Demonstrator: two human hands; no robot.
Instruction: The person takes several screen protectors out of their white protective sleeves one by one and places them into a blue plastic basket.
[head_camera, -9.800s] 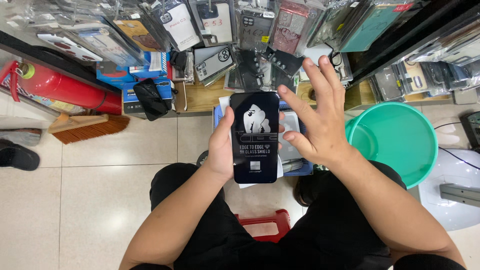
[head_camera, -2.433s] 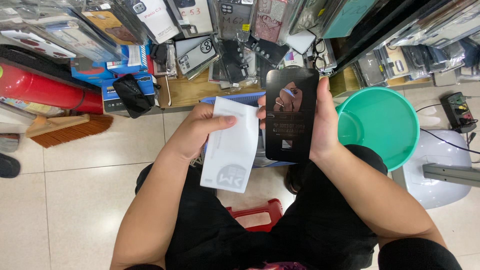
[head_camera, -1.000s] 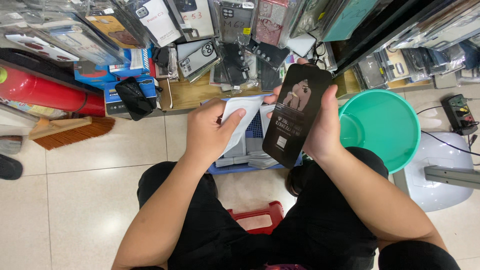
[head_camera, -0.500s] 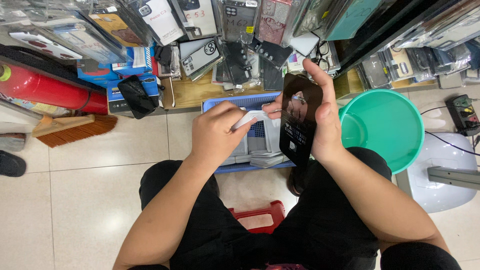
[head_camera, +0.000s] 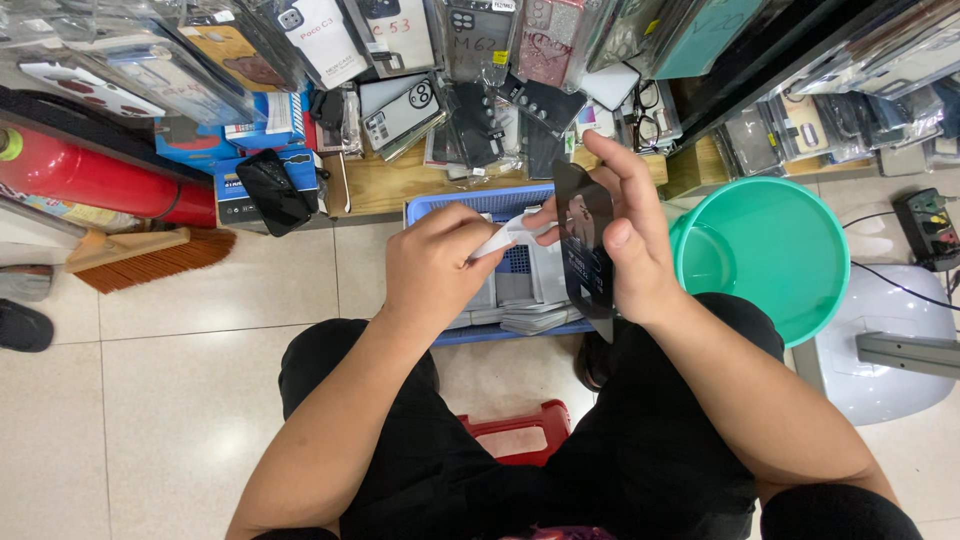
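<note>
Our left hand (head_camera: 435, 265) pinches a thin white paper sleeve (head_camera: 508, 236) over the blue plastic basket (head_camera: 480, 205). Just to its right, touching, our right hand (head_camera: 625, 240) clasps the flat black packet (head_camera: 585, 245), edge-on, long axis upright.

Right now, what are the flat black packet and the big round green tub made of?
The flat black packet in the right hand looks like thin glossy card or plastic film: it stays flat and catches light, though which is unclear. The big round green tub looks like smooth moulded plastic, with an even colour and soft shine on its rim.
</note>
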